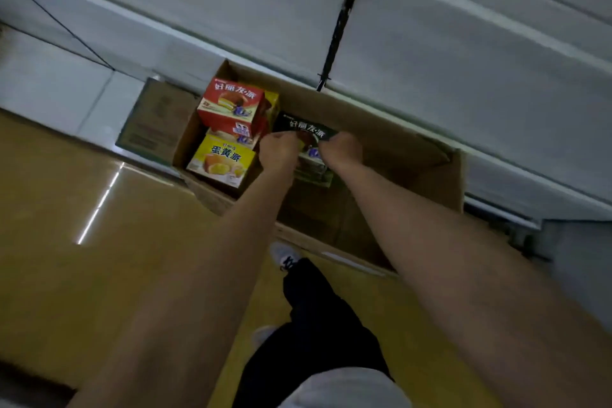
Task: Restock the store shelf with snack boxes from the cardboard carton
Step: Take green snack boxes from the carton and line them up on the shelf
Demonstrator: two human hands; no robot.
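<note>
- Fingers of both hands curl over the top edge of the black box point(307, 132): left hand point(278, 151) at its left corner, right hand point(342, 151) at its right corner, each pinching it.
- Black box sits between the two hands, inside the carton point(397, 142), near the carton's middle; its printed face is turned toward the camera, and its long axis runs along the carton's length.
- Count in the carton: one black box, one red box point(231, 106) and one yellow box point(222, 159) clearly seen; more boxes show behind these, number unclear.
- Red and yellow boxes fill the carton's left end, red above yellow, faces up.
- Carton stands on the floor point(66, 225) against the shelf point(430, 43).
</note>
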